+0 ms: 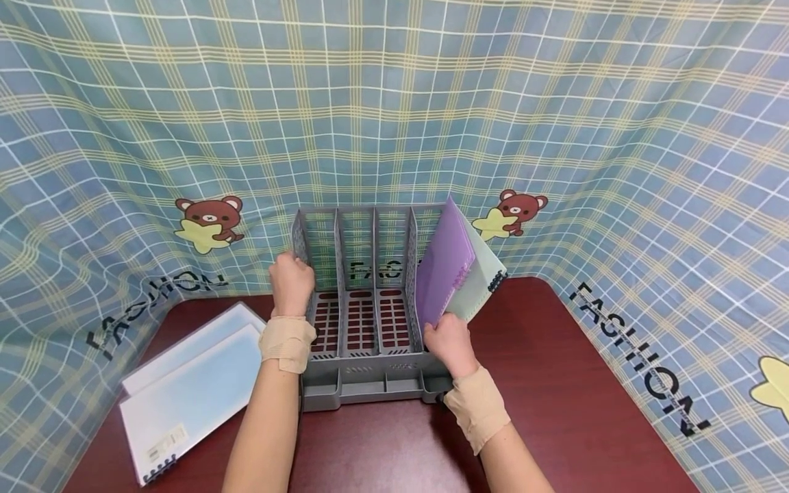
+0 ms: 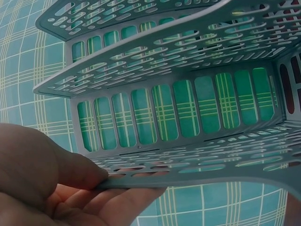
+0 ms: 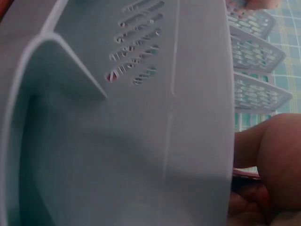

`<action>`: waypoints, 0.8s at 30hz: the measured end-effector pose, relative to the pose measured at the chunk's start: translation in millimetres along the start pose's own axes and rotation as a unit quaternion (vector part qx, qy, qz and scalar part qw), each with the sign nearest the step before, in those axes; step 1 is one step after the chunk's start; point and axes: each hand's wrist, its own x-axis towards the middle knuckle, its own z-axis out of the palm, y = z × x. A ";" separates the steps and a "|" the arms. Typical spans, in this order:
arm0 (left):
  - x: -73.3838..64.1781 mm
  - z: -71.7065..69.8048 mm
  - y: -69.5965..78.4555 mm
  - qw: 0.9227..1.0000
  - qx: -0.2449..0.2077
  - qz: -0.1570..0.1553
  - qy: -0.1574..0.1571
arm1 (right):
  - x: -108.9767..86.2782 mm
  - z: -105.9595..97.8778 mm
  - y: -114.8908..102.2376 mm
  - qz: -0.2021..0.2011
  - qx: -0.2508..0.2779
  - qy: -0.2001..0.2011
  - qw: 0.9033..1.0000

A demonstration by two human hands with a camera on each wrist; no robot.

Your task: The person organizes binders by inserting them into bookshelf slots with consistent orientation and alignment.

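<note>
A grey file organizer (image 1: pixel 382 366) with upright slotted dividers stands on the table. My left hand (image 1: pixel 292 284) grips the edge of its left side panel (image 2: pixel 202 172), thumb on the inner face and fingers on the outer. At the right end, a purple spiral notebook (image 1: pixel 445 263) and a pale green spiral notebook (image 1: pixel 483 274) stand tilted, the green one behind. My right hand (image 1: pixel 451 342) pinches the purple notebook's lower front edge, just behind the organizer's front wall (image 3: pixel 202 117). Whether it also holds the green one is hidden.
Two whitish-blue spiral notebooks (image 1: pixel 203 397) lie overlapping on the dark red table (image 1: pixel 382 445), left of the organizer. Small front trays (image 1: pixel 364 389) run along the organizer's near side. A plaid cloth (image 1: pixel 382 103) hangs close behind and at both sides.
</note>
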 end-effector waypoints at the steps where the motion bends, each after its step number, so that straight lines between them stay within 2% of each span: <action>1: 0.0 0.0 0.5 1.000 0.002 0.001 0.001 | 0.3 -1.4 0.9 0.000 -0.003 -0.007 1.000; 6: 0.3 0.8 2.8 1.000 0.010 0.008 0.009 | 0.9 -9.4 3.8 0.004 -0.014 -0.023 1.000; 17: 1.1 2.7 3.3 1.000 0.020 -0.019 0.003 | -7.2 -36.9 4.6 0.050 -0.002 0.000 0.999; 20: 0.4 2.7 3.7 0.999 0.019 -0.025 0.002 | -12.7 -44.2 4.8 0.053 0.004 0.014 0.999; 24: 0.3 2.7 4.6 0.999 0.019 -0.033 -0.001 | -18.7 -50.8 8.6 0.042 0.004 0.058 0.997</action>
